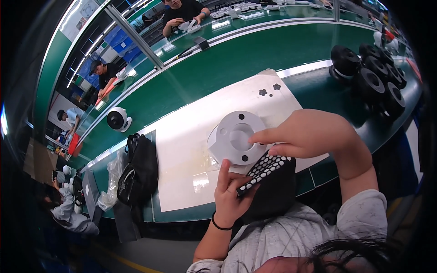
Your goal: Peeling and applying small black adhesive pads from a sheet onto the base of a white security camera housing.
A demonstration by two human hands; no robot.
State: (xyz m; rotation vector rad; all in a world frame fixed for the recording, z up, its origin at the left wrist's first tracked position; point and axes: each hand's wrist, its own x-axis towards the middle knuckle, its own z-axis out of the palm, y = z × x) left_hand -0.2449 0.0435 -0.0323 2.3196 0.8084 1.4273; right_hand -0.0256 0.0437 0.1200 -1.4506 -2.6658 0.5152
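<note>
A white round base (224,144) with a recessed centre lies on a pale sheet in front of me. Dark round pads (245,158) sit on its flat rim. My left hand (233,195) grips a black sheet of white round dots (267,169) beside the base's near edge, its index finger pointing up against the rim. Over the base's right side reaches my right hand (300,134). Its index finger touches the base near another dark pad, and its thumb lies apart, by the top of the dotted sheet. The other right fingers are hidden.
Several black round devices (371,79) crowd the right of the green bench. Small dark flower-shaped pieces (262,92) lie at the pale sheet's (182,150) far corner. Left stand a white camera with black front (119,119) and a black bag (139,170). Other people work beyond.
</note>
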